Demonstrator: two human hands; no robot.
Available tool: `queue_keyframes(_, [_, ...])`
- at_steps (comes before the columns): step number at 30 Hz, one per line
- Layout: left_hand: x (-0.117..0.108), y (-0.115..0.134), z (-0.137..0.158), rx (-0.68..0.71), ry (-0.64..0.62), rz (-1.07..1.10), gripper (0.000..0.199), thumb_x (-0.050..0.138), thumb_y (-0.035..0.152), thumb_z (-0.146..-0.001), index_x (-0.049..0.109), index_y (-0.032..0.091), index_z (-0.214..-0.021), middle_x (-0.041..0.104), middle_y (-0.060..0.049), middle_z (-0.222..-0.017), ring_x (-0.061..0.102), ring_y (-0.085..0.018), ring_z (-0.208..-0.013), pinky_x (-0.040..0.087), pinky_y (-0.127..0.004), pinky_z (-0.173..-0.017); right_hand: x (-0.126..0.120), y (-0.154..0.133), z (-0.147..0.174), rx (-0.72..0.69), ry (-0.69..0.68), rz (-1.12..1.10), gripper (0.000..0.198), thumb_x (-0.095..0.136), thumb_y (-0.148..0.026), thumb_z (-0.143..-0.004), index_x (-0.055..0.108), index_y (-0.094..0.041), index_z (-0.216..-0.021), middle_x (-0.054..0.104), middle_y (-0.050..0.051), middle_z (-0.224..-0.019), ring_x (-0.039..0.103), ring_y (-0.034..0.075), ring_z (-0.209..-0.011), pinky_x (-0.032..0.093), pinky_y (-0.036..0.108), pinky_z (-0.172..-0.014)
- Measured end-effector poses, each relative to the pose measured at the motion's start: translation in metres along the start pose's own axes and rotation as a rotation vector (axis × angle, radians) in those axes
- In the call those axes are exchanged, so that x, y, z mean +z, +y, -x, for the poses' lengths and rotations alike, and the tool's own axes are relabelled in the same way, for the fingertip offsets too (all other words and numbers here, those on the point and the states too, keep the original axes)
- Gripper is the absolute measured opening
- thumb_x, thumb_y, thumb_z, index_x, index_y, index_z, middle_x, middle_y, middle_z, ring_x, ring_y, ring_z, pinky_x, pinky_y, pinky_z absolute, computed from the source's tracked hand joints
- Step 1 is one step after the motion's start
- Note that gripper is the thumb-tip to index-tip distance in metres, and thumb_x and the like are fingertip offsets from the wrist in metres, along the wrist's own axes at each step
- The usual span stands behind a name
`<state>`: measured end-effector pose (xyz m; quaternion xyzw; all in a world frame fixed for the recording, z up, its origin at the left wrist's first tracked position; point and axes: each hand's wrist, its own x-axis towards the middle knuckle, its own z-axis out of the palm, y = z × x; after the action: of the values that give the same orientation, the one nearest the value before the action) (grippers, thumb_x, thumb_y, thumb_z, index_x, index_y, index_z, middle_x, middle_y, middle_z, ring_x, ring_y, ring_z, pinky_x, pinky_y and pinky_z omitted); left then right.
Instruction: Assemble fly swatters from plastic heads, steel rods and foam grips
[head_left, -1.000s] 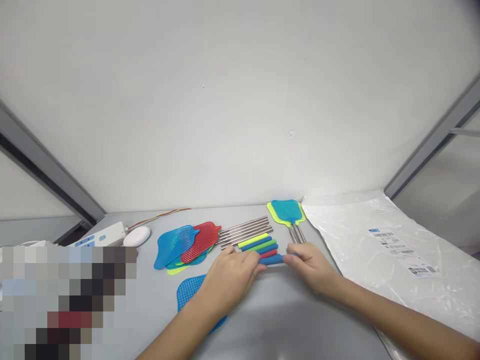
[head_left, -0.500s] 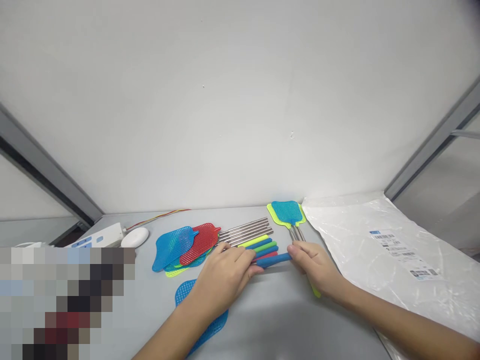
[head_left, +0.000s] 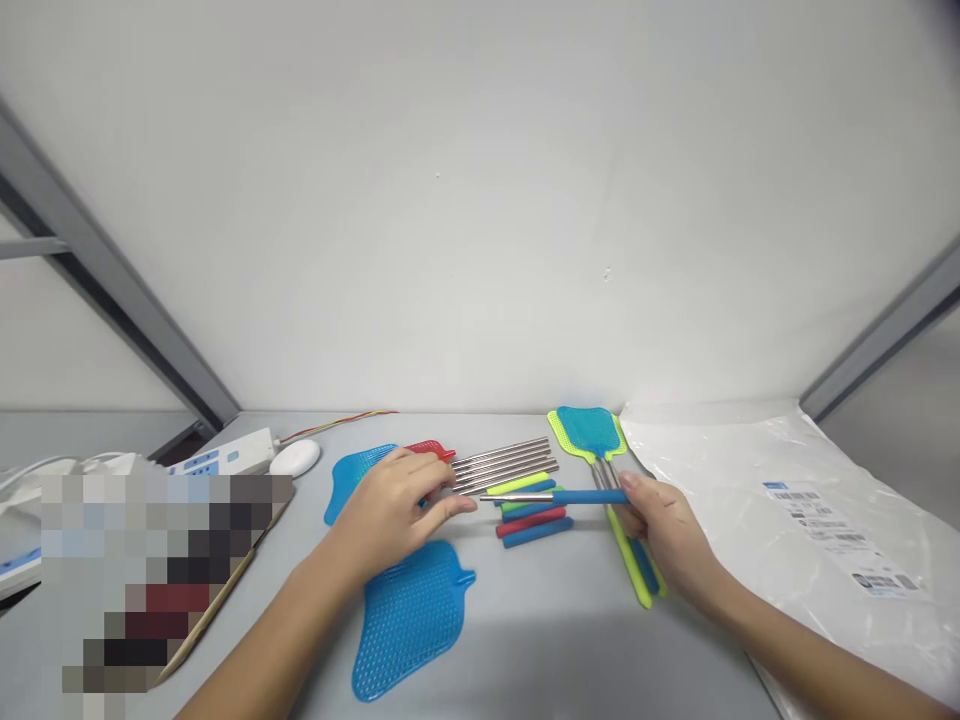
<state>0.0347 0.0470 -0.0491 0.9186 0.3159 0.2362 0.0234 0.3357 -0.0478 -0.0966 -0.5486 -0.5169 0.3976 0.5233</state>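
Note:
My right hand (head_left: 667,525) is closed on the end of a blue fly swatter handle (head_left: 589,497), from which a thin metal rod points left. Close to that rod's tip, my left hand (head_left: 397,510) has its thumb and fingers apart with nothing between them. Below it, a loose blue swatter head (head_left: 416,620) lies flat. Blue and red heads (head_left: 431,447) lie partly hidden behind the left hand. Several metal rods (head_left: 510,460) are laid side by side beyond the held handle. Coloured handles (head_left: 532,522) lie under and in front of it.
Whole fly swatters (head_left: 589,430) with blue and yellow-green heads lie beside my right hand. A white plastic mailing bag (head_left: 750,480) with a label covers the right side. At the left are a power strip (head_left: 232,455), a white round object (head_left: 295,458) and a blurred-out area.
My left hand has come off the blue handle and moved left, its fingers opening. The right hand has moved right with the handle, and its metal rod now shows.

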Motion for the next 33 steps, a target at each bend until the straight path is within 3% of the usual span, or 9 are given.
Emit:
queue_keyframes(6, [-0.013,0.012,0.006,-0.141,-0.297,0.080,0.037,0.051,0.056,-0.085,0.062,0.022,-0.076,0.060,0.000,-0.074,0.052,-0.016,-0.068,0.033,-0.028,-0.062,-0.005,0.000,0.000,0.005,0.011,0.065,0.051,0.038,-0.053,-0.094,0.030,-0.021,-0.056,0.026,-0.004,-0.055,0.024,0.011,-0.053,0.021,0.028,-0.051])
queue_keyframes(11, [-0.003,0.016,0.014,-0.176,-0.488,0.193,0.038,0.068,0.059,-0.070,0.066,0.023,-0.083,0.060,-0.001,-0.086,0.056,-0.018,-0.080,0.036,-0.026,-0.063,-0.004,-0.004,0.005,0.020,0.059,0.189,0.052,0.036,-0.055,-0.093,0.033,-0.020,-0.055,0.029,-0.003,-0.055,0.028,0.011,-0.053,0.024,0.027,-0.052])
queue_keyframes(13, [0.002,0.017,0.015,-0.170,-0.510,0.210,0.038,0.073,0.056,-0.065,0.065,0.023,-0.083,0.059,-0.002,-0.089,0.055,-0.020,-0.086,0.038,-0.026,-0.067,-0.004,-0.002,0.006,0.029,0.065,0.244,0.053,0.036,-0.056,-0.092,0.034,-0.020,-0.054,0.030,-0.003,-0.055,0.029,0.011,-0.052,0.025,0.027,-0.051])
queue_keyframes(18, [0.011,0.022,0.017,-0.097,-0.540,0.236,0.025,0.072,0.046,-0.071,0.066,0.022,-0.077,0.056,-0.003,-0.091,0.049,-0.022,-0.098,0.038,-0.031,-0.084,-0.007,0.005,0.008,0.078,0.114,0.341,0.052,0.042,-0.059,-0.088,0.041,-0.021,-0.054,0.035,-0.001,-0.055,0.033,0.013,-0.051,0.028,0.029,-0.048])
queue_keyframes(23, [0.006,0.027,0.016,-0.088,-0.481,0.299,0.025,0.067,0.047,-0.077,0.066,0.022,-0.080,0.057,-0.003,-0.099,0.047,-0.023,-0.105,0.032,-0.036,-0.095,-0.008,0.011,0.006,0.076,0.133,0.253,0.053,0.040,-0.058,-0.089,0.039,-0.021,-0.052,0.034,-0.001,-0.054,0.030,0.013,-0.050,0.026,0.030,-0.046])
queue_keyframes(26, [-0.001,0.029,0.012,-0.097,-0.447,0.378,0.019,0.063,0.041,-0.083,0.062,0.022,-0.084,0.060,-0.001,-0.098,0.052,-0.019,-0.101,0.033,-0.033,-0.092,-0.009,0.016,0.005,0.084,0.100,0.104,0.049,0.045,-0.056,-0.088,0.038,-0.021,-0.055,0.031,-0.002,-0.057,0.030,0.013,-0.053,0.026,0.029,-0.048])
queue_keyframes(28, [-0.006,0.030,0.010,-0.150,-0.471,0.451,0.015,0.058,0.036,-0.087,0.059,0.022,-0.089,0.064,0.000,-0.094,0.056,-0.017,-0.092,0.038,-0.029,-0.083,-0.008,0.017,0.005,0.087,0.076,0.006,0.048,0.047,-0.055,-0.088,0.036,-0.021,-0.056,0.030,-0.003,-0.057,0.029,0.012,-0.054,0.025,0.029,-0.049])
queue_keyframes(31, [-0.009,0.031,0.009,-0.211,-0.495,0.547,0.012,0.056,0.033,-0.088,0.057,0.022,-0.094,0.066,0.001,-0.091,0.059,-0.015,-0.083,0.040,-0.024,-0.068,-0.006,0.015,0.006,0.107,0.071,-0.042,0.048,0.047,-0.054,-0.088,0.034,-0.021,-0.057,0.029,-0.004,-0.057,0.026,0.012,-0.054,0.023,0.027,-0.048])
queue_keyframes(33, [-0.010,0.032,0.008,-0.204,-0.466,0.588,0.011,0.057,0.030,-0.087,0.058,0.021,-0.094,0.067,0.001,-0.090,0.060,-0.015,-0.084,0.040,-0.023,-0.068,-0.004,0.012,0.006,0.119,0.077,-0.049,0.048,0.047,-0.054,-0.089,0.034,-0.021,-0.057,0.028,-0.004,-0.057,0.025,0.011,-0.053,0.022,0.027,-0.048])
